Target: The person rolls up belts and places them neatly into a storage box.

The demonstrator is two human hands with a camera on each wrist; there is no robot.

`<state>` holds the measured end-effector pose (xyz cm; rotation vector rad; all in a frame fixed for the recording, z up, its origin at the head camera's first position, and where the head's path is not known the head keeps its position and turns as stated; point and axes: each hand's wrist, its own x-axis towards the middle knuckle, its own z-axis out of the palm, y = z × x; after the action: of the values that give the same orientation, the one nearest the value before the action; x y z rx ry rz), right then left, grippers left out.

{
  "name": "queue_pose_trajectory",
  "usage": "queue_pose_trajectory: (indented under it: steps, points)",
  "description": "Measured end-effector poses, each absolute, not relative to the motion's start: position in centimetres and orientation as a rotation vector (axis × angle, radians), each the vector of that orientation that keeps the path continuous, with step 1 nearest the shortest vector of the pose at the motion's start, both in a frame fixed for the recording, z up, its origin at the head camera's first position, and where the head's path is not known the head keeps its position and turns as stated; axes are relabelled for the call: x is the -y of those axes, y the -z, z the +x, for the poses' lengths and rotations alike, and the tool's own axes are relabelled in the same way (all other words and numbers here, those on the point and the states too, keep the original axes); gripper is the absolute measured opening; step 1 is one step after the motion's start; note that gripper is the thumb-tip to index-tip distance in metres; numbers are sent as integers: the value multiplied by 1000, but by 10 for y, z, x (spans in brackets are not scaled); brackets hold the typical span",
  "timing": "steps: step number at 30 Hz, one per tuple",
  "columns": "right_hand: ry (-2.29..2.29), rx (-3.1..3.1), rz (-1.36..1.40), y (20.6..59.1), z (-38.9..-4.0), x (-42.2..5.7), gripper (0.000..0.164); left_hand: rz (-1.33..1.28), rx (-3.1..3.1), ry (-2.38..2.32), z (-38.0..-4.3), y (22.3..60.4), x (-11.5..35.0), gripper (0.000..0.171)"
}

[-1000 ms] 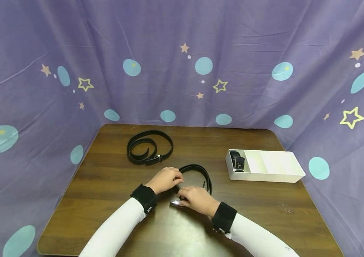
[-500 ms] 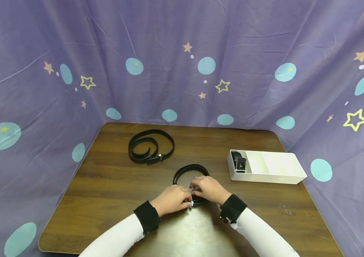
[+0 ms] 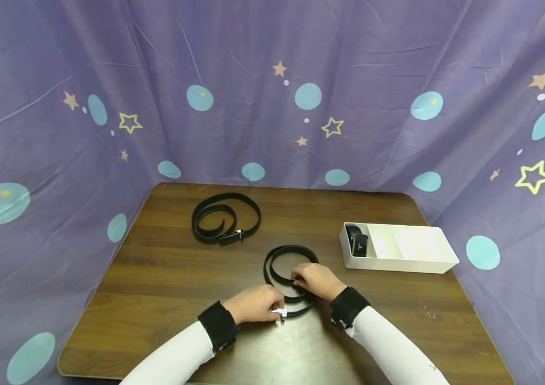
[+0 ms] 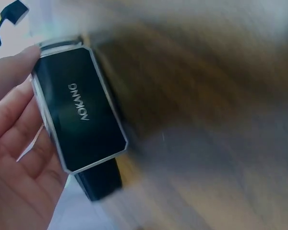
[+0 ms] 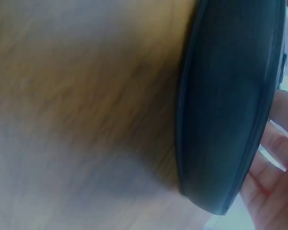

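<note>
A black leather belt (image 3: 292, 249) lies in loose coils on the table, standing on its edge. My left hand (image 3: 255, 303) pinches its buckle at the near left of the coil. In the left wrist view the buckle (image 4: 81, 110) is a dark rectangular plate with a silver frame and lettering, the thumb on its edge and the fingers behind. My right hand (image 3: 319, 279) grips the strap at the coil's right side, its fingertips reaching inside. The right wrist view shows the wide black strap (image 5: 225, 105) with fingers (image 5: 276, 143) behind it.
A second black belt (image 3: 251, 205) lies loosely coiled at the back left of the wooden table (image 3: 166, 321). At the right stands a white divided box (image 3: 399, 264), with a rolled black belt (image 3: 359, 245) in its left compartment. A purple curtain (image 3: 253, 64) hangs behind.
My left hand has come down from the coil's upper left to the buckle. My right hand has left the buckle for the coil's right side. The coils have spread since half a second ago.
</note>
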<state>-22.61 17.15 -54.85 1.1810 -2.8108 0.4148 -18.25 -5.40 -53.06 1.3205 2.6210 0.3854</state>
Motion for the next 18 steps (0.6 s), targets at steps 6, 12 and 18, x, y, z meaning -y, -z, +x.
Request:
queue_pose_trajectory:
  steps: [6, 12, 18]
  points:
    - [-432, 2794, 1174, 550, -226, -188, 12, 1258, -2619, -403, -190, 526, 80, 11]
    - [-461, 2760, 1251, 549, -213, -191, 11, 1167, -2704, -413, -207, 525, 113, 8]
    - [-456, 2749, 1342, 547, -195, -178, 10, 1053, -2850, -393, -230, 529, 134, 10]
